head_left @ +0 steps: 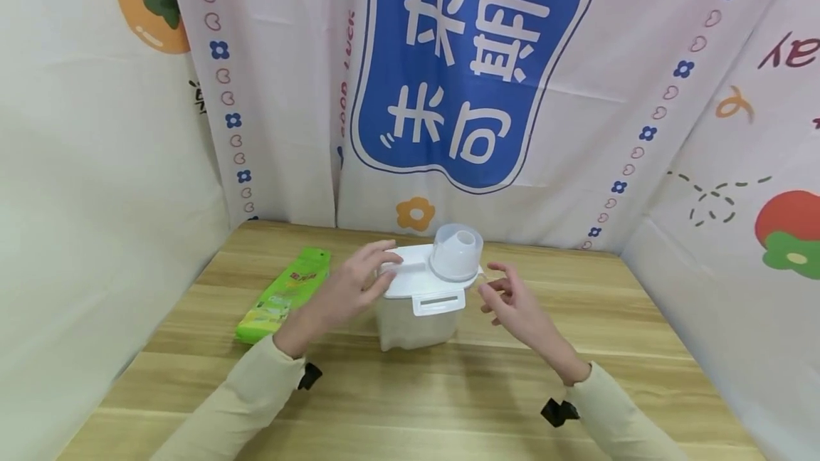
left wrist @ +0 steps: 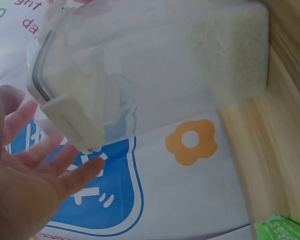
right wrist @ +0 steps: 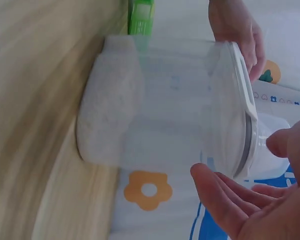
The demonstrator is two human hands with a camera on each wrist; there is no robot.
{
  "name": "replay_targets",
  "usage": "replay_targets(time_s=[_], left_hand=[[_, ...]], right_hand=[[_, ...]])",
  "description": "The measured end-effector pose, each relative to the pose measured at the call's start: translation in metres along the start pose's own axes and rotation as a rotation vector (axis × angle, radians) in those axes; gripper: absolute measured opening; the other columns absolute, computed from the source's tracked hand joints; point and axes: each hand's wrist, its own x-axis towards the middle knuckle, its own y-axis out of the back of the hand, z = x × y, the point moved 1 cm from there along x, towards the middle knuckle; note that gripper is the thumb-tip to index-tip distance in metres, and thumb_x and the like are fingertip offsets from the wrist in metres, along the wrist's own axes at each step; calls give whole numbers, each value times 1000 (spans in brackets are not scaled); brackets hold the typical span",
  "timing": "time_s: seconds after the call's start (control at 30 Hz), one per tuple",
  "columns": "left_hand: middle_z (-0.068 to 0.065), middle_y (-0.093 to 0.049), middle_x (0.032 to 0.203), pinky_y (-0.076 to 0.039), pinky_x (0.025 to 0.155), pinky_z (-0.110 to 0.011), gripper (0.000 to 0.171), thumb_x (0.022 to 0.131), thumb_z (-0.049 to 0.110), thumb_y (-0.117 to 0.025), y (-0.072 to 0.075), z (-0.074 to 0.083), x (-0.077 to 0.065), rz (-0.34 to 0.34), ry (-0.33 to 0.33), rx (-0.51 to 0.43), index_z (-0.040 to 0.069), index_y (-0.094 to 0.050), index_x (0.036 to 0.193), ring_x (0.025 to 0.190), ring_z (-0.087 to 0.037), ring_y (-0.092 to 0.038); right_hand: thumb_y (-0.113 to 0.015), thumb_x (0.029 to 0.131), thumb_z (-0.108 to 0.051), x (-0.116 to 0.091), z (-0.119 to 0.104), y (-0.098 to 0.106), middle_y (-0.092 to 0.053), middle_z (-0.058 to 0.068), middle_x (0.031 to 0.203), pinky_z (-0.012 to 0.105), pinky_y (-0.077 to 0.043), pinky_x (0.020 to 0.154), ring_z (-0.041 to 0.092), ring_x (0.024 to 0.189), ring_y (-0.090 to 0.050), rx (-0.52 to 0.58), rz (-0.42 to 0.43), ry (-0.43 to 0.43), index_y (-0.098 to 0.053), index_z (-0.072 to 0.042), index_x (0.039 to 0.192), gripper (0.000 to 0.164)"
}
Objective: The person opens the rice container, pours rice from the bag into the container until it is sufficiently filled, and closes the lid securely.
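Observation:
A translucent plastic storage container stands upright on the table, with pale grains filling its lower part. On its white lid sits a clear measuring cup; a white latch hangs at the front. My left hand is at the lid's left side, fingers loosely bent and spread. In the left wrist view its fingers are close to a side latch; contact is hard to tell. To the right of the container hovers my right hand, fingers loosely bent with nothing between them.
A green plastic packet lies on the wooden table, left of the container and behind the left forearm. Printed cloth hangs at the back and along both sides of the table.

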Motion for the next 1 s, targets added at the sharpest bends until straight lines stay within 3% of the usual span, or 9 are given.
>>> replay_targets(time_s=[0.17, 0.27, 0.37, 0.53, 0.67, 0.83, 1.0], left_hand=[[-18, -27, 159, -41, 104, -62, 53, 97, 39, -59, -2, 11, -6, 17, 168, -43, 12, -48, 141, 140, -41, -39], [-18, -9, 164, -37, 100, -72, 71, 93, 52, -60, -6, 16, -9, -3, 313, -93, 17, -35, 149, 145, -46, -26], [-18, 1, 165, -37, 99, -73, 84, 88, 58, -63, -15, 18, -13, -24, 411, -143, 20, -26, 153, 148, -48, -16], [-16, 5, 165, -32, 104, -71, 97, 84, 63, -66, -32, 18, -20, -56, 462, -194, 24, -13, 156, 149, -46, -7], [-16, 6, 165, -30, 107, -69, 107, 82, 63, -68, -42, 19, -25, -60, 471, -239, 27, 0, 157, 147, -47, -17], [-12, 5, 165, -31, 109, -66, 113, 79, 64, -71, -49, 18, -28, -41, 484, -261, 32, 6, 156, 146, -42, -23], [-15, 4, 164, -34, 110, -63, 115, 80, 58, -73, -53, 18, -28, -5, 463, -238, 28, 8, 156, 143, -41, -29]], right_hand=[[-54, 101, -38, 5, 2, 8, -62, 26, 128, 35, -61, 73, 33, 100, -70, -34, -15, 13, -28, -15, 153, 63], [-53, 101, -38, 9, 4, 9, -52, 27, 140, 40, -60, 81, 40, 115, -64, -9, -75, 15, -18, -19, 157, 69], [-54, 101, -36, 14, 8, 7, -39, 26, 151, 47, -55, 92, 42, 128, -53, 40, -128, 38, -12, -25, 158, 72], [-56, 101, -26, 20, 15, -1, -26, 16, 160, 50, -48, 102, 42, 140, -38, 191, -208, 85, -9, -35, 157, 73], [-54, 102, -20, 23, 20, -9, -22, 11, 162, 45, -48, 103, 40, 142, -35, 291, -258, 108, -5, -40, 156, 76], [-52, 102, -19, 25, 23, -16, -29, 17, 159, 41, -51, 100, 39, 139, -39, 374, -273, 116, -5, -38, 157, 75], [-55, 101, -18, 26, 21, -18, -35, 18, 155, 41, -53, 98, 35, 134, -46, 361, -256, 112, -8, -39, 156, 76]])
